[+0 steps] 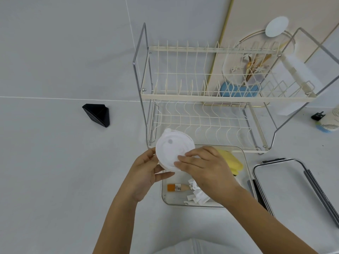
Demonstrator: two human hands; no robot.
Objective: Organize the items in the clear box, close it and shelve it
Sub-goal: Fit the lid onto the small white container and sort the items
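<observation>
A stack of round white plastic lids [172,149] is held above the left end of the clear box [245,162]. My left hand [146,171] grips the stack from below and at its left edge. My right hand [203,165] lies on top with fingers spread over the uppermost lid. Inside the box lie a small brush with orange bristles [177,187], crumpled white paper pieces [197,196] and a yellow cloth [232,161]. The box's clear lid [286,186] with dark clips rests on the counter to the right.
A two-tier cream wire dish rack [201,96] stands just behind the box. A black triangular object [97,114] sits on the counter to the left. A small black clip [318,116] and a patterned item [330,123] lie at the far right.
</observation>
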